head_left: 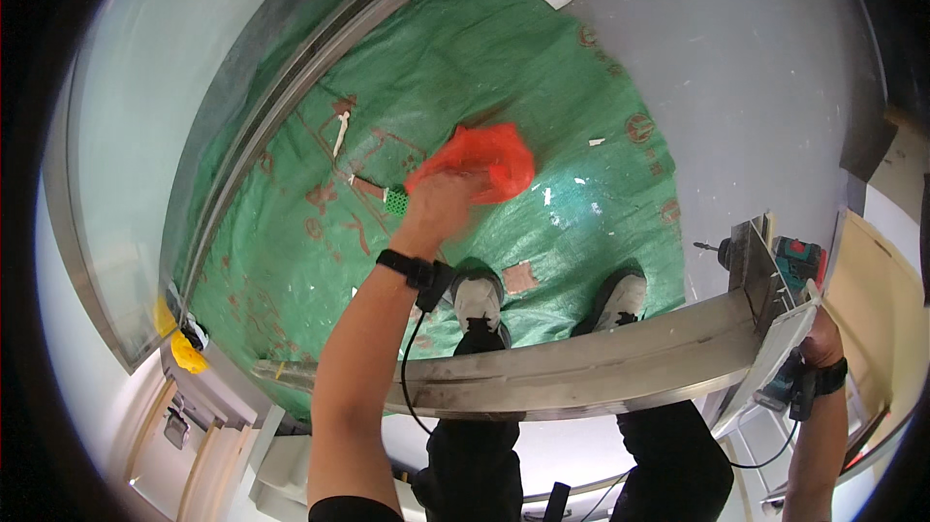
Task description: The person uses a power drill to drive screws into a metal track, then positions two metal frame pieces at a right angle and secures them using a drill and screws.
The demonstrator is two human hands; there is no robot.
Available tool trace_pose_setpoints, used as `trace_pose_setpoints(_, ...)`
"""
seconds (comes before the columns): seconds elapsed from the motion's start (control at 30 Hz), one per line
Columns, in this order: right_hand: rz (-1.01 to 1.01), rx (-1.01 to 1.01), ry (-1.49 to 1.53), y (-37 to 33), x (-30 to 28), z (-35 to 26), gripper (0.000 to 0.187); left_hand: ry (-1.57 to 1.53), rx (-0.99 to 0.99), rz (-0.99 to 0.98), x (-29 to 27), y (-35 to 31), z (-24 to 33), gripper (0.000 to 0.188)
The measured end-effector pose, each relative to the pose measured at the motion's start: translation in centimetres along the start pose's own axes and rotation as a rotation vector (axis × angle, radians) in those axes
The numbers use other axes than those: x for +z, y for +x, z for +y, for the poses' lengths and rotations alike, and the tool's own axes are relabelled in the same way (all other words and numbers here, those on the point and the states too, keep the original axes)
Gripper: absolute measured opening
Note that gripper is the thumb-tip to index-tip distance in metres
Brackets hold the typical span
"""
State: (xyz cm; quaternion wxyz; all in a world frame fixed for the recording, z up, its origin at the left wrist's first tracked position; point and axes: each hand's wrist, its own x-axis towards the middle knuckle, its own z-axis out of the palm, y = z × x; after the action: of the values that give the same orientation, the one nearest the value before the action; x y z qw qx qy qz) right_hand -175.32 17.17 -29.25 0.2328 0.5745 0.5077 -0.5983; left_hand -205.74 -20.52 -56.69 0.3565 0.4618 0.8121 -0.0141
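Observation:
A crumpled red plastic bag (509, 149) hangs from my left hand (441, 207), whose fingers look closed on it, though motion blurs them. Green cloth-like sheeting (581, 202) with red markings spreads below. My right hand (825, 340) is far to the right, against the edge of a white panel (775, 353); its fingers are mostly hidden, so I cannot tell whether it grips. Just beyond that hand lies a teal and black cordless drill (798, 259). Each wrist wears a black strap with a cable.
A long metal beam (581, 367) crosses in front of my legs. My shoes (479, 299) show beyond it. On the sheeting lie a green-headed brush-like tool (395, 199), a pale stick (341, 133), a brownish square scrap (520, 277) and white bits. A metal rail (281, 96) curves along the left.

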Motion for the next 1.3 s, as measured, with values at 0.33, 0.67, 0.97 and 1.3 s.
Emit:
trace_pose_setpoints(0.33, -0.158, 0.038, 0.162, 0.4, 1.2, -1.1, 0.059, -0.068, -0.204, 0.313, 10.8, 4.9, -9.9, 0.025)
trace_pose_setpoints(0.67, -0.124, 0.014, 0.184, 0.2, 0.9, -0.6, 0.056, 0.073, -0.397, 0.192, 9.1, 6.6, -4.4, 0.024)
trace_pose_setpoints(0.97, -0.278, 0.034, 0.157, -0.9, 0.8, -0.8, 0.055, -0.647, -0.381, 0.215, 4.2, -1.6, -6.8, 0.020)
trace_pose_setpoints(1.3, -0.187, 0.013, 0.166, -1.2, 0.5, -0.2, 0.044, -1.762, -0.540, 0.158, 0.8, -3.0, -4.4, 0.031)
